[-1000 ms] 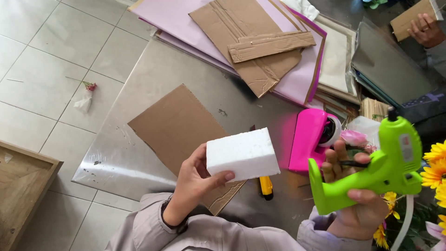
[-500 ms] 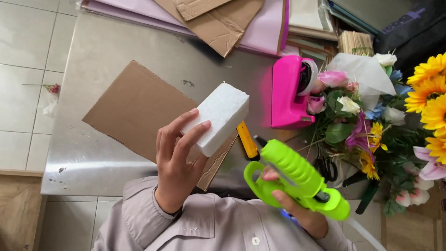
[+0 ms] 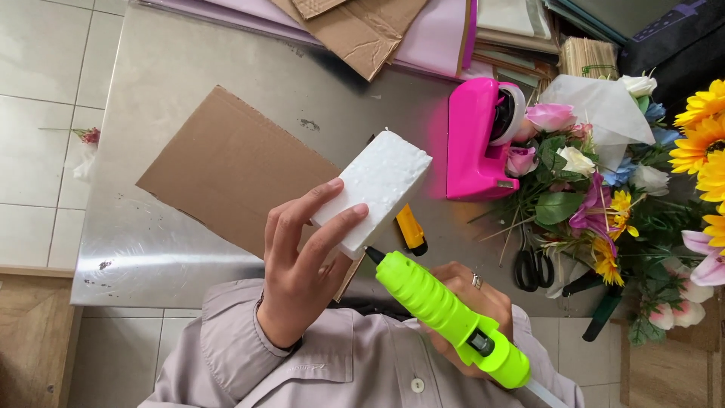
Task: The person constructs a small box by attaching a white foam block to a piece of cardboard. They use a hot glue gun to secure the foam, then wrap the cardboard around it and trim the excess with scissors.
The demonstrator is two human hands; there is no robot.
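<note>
Cardboard sheet point(image 3: 226, 170) lies flat on the steel table point(image 3: 174, 68) at our left. Above it our left hand point(image 3: 302, 264) pinches the white foam block point(image 3: 375, 189), fingers wrapped round its near end. Our right hand point(image 3: 472, 310) is clenched on the green glue gun point(image 3: 442, 310), nozzle touching the block: hot glue could melt the foam or drip onto our fingertips.

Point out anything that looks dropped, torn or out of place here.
A small red flower bit lies on the tiled floor left of the metal table, away from the bouquet. The top cardboard piece has a ragged edge.
</note>
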